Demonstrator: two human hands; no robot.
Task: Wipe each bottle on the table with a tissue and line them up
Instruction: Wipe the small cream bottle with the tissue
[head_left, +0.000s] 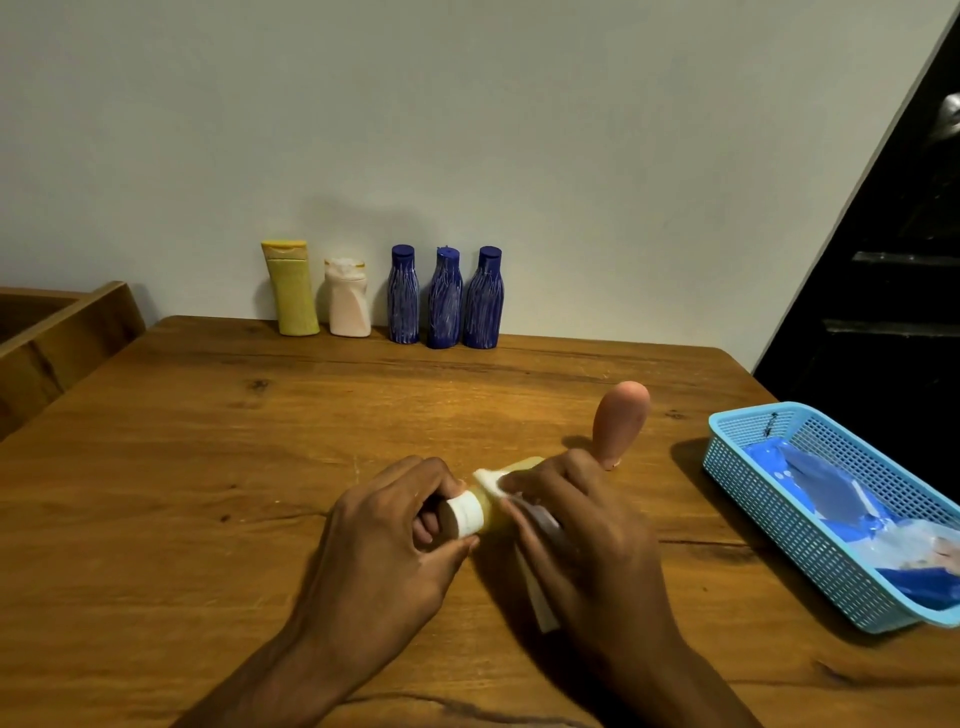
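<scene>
At the far left, the corner of a wooden frame (62, 332) stands beside the wooden tabletop (260, 441). Along the back edge of the tabletop, against the pale wall (467, 130), five bottles stand upright in a row: a yellow bottle (292, 288), a pale pink bottle (347, 299) just beside it, then three dark blue bottles, the first (403, 295), the second (445, 299) and the third (483, 297), close together.

Near the front centre, the person's left hand (384, 545) grips the white-capped end of a small yellowish bottle (480, 514), thumb and fingers curled round the cap, holding it on its side just over the tabletop. The right hand (582, 535) is closed over a white tissue (491, 480) and presses it against the body of the same bottle; part of the tissue shows above the fingers and more trails under the palm.

Just behind the right hand, a peach-coloured bottle (621, 423) stands on its narrow end on the tabletop, leaning slightly to the right, apart from the back row.

At the right edge, a light blue mesh basket (779, 519) rests on the tabletop and holds a blue and clear plastic pack (831, 493). Behind it rises a dark staircase (893, 260).
</scene>
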